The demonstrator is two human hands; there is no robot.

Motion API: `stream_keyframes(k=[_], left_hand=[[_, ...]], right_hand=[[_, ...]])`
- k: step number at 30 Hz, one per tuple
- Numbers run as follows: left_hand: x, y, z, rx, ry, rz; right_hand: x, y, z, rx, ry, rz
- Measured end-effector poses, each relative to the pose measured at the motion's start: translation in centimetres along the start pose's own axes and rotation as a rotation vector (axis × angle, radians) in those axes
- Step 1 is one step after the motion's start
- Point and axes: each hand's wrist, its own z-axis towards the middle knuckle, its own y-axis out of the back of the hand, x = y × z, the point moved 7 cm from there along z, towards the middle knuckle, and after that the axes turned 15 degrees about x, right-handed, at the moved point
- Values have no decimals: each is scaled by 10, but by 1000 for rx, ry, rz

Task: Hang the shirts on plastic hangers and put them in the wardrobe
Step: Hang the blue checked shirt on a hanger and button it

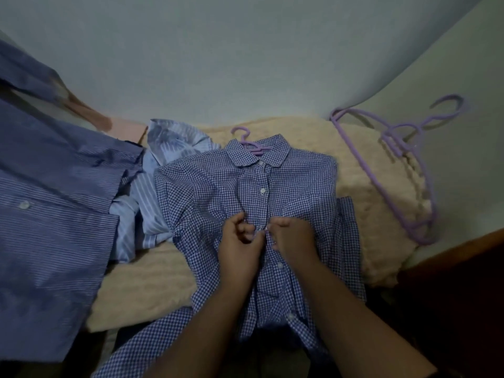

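Both hands pinch checked shirt (218, 192) front at the button strip: left hand (237, 241), right hand (291, 238), fingers curled on fabric. Purple hanger (252, 144) inside collar, beyond fingertips. Spare hangers (392, 159) far right.

We are in a home bedroom: a cream fuzzy blanket (300, 137) covers a bed set against a plain pale wall (218, 50), with shirts (54, 200) spread on the left, spare purple plastic hangers (381, 159) lying far right, and a dark wooden bed edge (463, 255) near right.
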Motion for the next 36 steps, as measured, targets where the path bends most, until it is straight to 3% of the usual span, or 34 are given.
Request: stream_keyframes(k=[4, 12, 19, 23, 29, 36], left_hand=[[-5, 7, 1, -61, 15, 36], [-4, 3, 1, 12, 82, -85], [1, -2, 3, 80, 141, -301], [4, -3, 4, 87, 151, -399], [6, -5, 6, 129, 160, -357], [5, -7, 7, 142, 146, -434]], right_hand=[[1, -1, 5, -17, 19, -64], [6, -3, 4, 47, 54, -198], [-5, 0, 3, 141, -46, 148], [-7, -1, 3, 145, -42, 112], [-8, 1, 1, 160, -24, 187], [-9, 1, 1, 87, 54, 91]])
